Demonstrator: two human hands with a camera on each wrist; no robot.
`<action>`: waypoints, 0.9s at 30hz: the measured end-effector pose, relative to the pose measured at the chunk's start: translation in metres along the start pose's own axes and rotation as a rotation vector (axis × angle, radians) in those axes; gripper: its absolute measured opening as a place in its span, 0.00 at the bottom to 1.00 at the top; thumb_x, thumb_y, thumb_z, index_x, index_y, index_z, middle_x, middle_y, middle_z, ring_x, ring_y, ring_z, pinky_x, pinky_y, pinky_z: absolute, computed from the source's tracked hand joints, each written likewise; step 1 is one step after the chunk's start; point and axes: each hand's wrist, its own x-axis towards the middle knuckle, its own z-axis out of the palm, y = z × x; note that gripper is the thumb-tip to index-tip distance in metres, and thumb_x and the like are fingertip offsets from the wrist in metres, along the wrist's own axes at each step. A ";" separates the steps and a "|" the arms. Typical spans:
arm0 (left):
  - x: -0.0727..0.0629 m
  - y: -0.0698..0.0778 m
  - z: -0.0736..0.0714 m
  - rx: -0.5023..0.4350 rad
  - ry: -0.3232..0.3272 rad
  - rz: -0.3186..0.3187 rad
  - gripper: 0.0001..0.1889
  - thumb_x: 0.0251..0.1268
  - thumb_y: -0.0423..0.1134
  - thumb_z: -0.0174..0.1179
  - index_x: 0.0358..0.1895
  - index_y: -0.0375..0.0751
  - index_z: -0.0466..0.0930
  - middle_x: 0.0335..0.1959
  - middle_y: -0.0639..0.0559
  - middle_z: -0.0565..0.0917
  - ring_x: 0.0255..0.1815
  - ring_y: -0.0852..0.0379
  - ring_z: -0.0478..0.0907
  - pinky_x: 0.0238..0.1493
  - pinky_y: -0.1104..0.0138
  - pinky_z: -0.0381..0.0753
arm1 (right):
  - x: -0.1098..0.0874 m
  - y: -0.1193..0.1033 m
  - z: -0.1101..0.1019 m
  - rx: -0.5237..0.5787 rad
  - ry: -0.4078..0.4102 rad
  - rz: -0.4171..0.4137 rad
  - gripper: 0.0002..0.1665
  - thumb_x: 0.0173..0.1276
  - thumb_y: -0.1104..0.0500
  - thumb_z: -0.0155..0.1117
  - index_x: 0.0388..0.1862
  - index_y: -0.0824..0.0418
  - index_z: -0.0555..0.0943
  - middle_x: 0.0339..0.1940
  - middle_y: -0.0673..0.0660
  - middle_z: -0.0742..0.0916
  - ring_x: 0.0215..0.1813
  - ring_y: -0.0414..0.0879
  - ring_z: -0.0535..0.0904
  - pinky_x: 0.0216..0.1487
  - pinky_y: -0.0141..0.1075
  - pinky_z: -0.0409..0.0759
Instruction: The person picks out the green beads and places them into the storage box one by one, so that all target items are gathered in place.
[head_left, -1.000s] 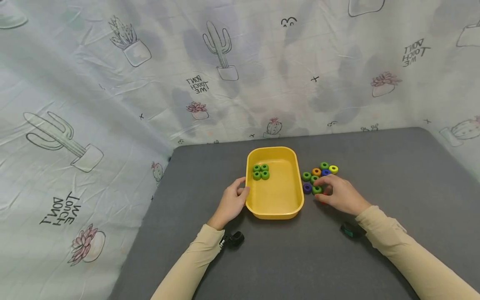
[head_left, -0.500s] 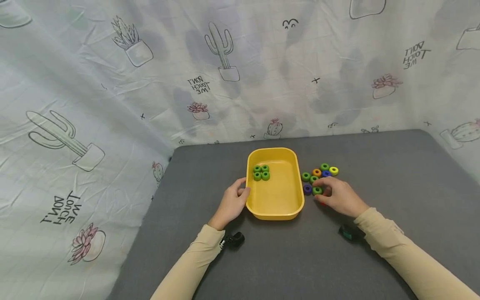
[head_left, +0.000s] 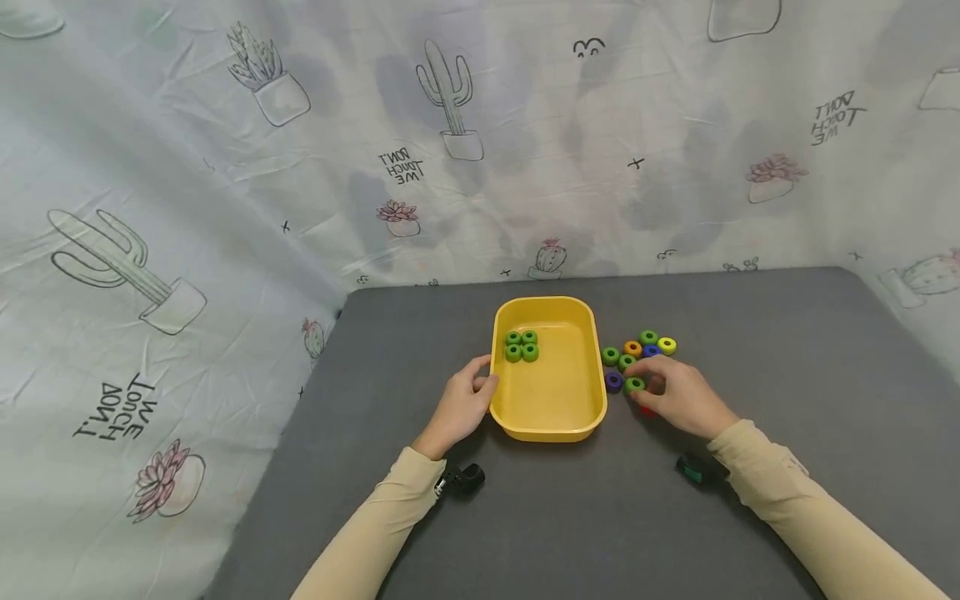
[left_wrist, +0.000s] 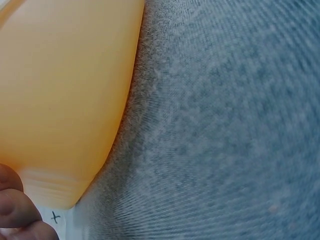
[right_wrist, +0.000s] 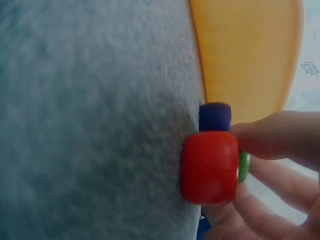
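Observation:
My left hand (head_left: 461, 404) holds the left side of a yellow plastic tray (head_left: 491, 333), its thumb at the rim. In the left wrist view several fingertips (left_wrist: 17, 207) rest against the tray's outer wall. Right of the tray, my right hand (head_left: 686, 396) pinches a green bead (head_left: 634, 386) between thumb and fingers. That green bead (right_wrist: 244, 166) shows partly behind a red bead (right_wrist: 210, 167) in the right wrist view, standing higher than it. The red bead lies under the thumb, mostly hidden in the head view. A purple bead (head_left: 613, 382) sits just left of the pinch.
In the tray's far left corner several green beads (head_left: 522, 345) stand in a square block. More loose beads lie beyond my right hand, among them an orange bead (head_left: 633, 348), a blue bead (head_left: 652, 352) and a yellow bead (head_left: 667, 345). A patterned curtain (head_left: 525, 167) hangs behind the grey table (head_left: 570, 517).
My right fingers have drawn in around the green bead, and the beads beside it have shifted slightly. My left hand stays at the tray. The head view has tilted a little.

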 end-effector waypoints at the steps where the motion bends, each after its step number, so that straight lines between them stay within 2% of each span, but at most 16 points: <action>1: 0.000 0.000 0.000 0.001 -0.001 -0.001 0.25 0.84 0.40 0.51 0.77 0.35 0.66 0.22 0.48 0.78 0.18 0.59 0.68 0.23 0.69 0.66 | 0.000 -0.001 -0.001 -0.001 0.007 0.008 0.19 0.68 0.63 0.73 0.57 0.63 0.85 0.51 0.61 0.88 0.40 0.46 0.82 0.33 0.35 0.79; 11: 0.001 0.000 -0.001 0.009 0.000 -0.008 0.26 0.84 0.40 0.51 0.77 0.35 0.66 0.27 0.40 0.82 0.18 0.59 0.69 0.24 0.68 0.67 | -0.002 -0.007 -0.008 0.002 0.056 -0.010 0.19 0.70 0.61 0.73 0.58 0.59 0.85 0.52 0.61 0.88 0.43 0.50 0.83 0.33 0.37 0.77; 19: -0.001 0.000 -0.002 0.031 -0.012 -0.007 0.26 0.84 0.41 0.50 0.78 0.35 0.65 0.25 0.46 0.80 0.17 0.60 0.67 0.21 0.69 0.65 | -0.005 -0.013 -0.013 0.034 0.074 -0.034 0.19 0.70 0.61 0.72 0.59 0.60 0.84 0.47 0.59 0.88 0.42 0.48 0.82 0.29 0.35 0.75; 27: 0.000 0.000 -0.002 0.030 -0.013 -0.005 0.25 0.84 0.40 0.50 0.78 0.35 0.65 0.25 0.47 0.81 0.16 0.60 0.66 0.21 0.69 0.65 | -0.006 -0.016 -0.016 0.057 0.078 -0.038 0.20 0.69 0.63 0.72 0.59 0.60 0.84 0.44 0.59 0.87 0.41 0.47 0.82 0.28 0.35 0.76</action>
